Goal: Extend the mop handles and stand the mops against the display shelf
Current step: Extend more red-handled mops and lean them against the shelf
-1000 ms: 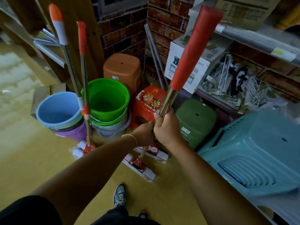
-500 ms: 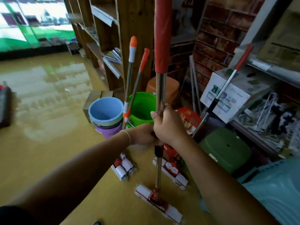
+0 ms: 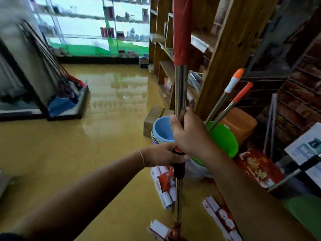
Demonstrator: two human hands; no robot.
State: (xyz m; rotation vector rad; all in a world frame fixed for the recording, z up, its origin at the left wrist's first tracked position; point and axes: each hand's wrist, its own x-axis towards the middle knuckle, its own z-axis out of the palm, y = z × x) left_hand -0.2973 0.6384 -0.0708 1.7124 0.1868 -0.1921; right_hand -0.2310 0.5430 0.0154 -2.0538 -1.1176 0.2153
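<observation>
I hold one mop upright in front of me; its steel handle (image 3: 180, 87) carries a long red grip (image 3: 182, 28) at the top. My right hand (image 3: 189, 134) grips the upper tube. Just below it, my left hand (image 3: 163, 156) grips the black and red locking collar. The mop's packaged head (image 3: 159, 229) rests on the floor. Two more mops lean against the wooden display shelf (image 3: 231, 49): one with a white and orange tip (image 3: 233, 82), one with an orange tip (image 3: 243, 92). Their wrapped heads (image 3: 164, 185) lie on the floor.
Stacked buckets, blue (image 3: 162, 129) and green (image 3: 224, 139), stand at the shelf's foot with an orange stool (image 3: 238, 122) and a red patterned stool (image 3: 257, 168) behind. Another packaged mop head (image 3: 220, 216) lies lower right. A rack of long-handled tools (image 3: 57, 84) stands on the left, across the glossy yellow floor.
The view has swung left and upward. My right hand sits higher up the tube than my left, which stays on the collar; the handle stands vertical and closer.
</observation>
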